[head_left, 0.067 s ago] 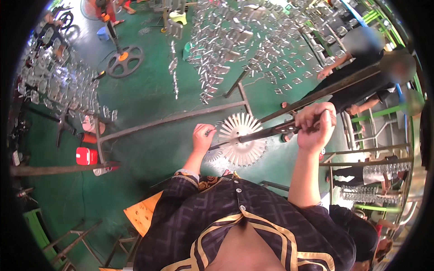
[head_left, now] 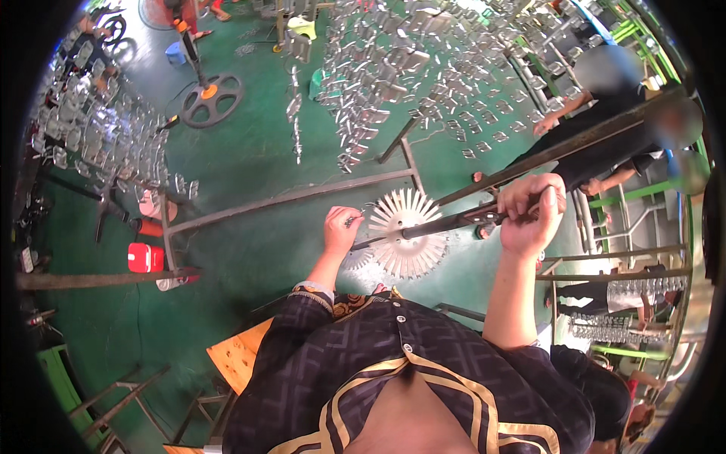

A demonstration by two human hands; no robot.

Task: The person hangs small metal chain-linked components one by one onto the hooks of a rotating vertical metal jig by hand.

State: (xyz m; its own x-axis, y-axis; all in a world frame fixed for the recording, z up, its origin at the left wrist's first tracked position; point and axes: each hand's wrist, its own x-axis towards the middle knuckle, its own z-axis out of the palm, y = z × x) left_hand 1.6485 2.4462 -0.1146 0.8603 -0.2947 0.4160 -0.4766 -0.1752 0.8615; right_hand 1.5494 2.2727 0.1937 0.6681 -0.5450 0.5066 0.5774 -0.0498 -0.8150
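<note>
My right hand (head_left: pixel 532 216) is wrapped round the upper end of a dark metal pole (head_left: pixel 446 224). The pole runs down to the middle of a pale round disc (head_left: pixel 389 257) with long slots fanned out around its rim. Close by the disc's left edge, my left hand (head_left: pixel 342 229) is closed with fingers bent. Small dark pieces (head_left: pixel 349 222) show between those fingers, too small to name exactly. Below the slotted disc lies a second, smaller toothed disc (head_left: pixel 358 259), partly covered by it.
A metal floor frame (head_left: pixel 295 198) stands beyond my hands. Many shiny metal parts hang in strings ahead (head_left: pixel 378 83) and at the left (head_left: pixel 98 129). A red box (head_left: pixel 145 258) sits at the left, near a round fan base (head_left: pixel 212 100). Co-workers (head_left: pixel 575 136) stand at the right.
The view has shifted very slightly. Both hands keep their hold and their places beside the slotted disc.
</note>
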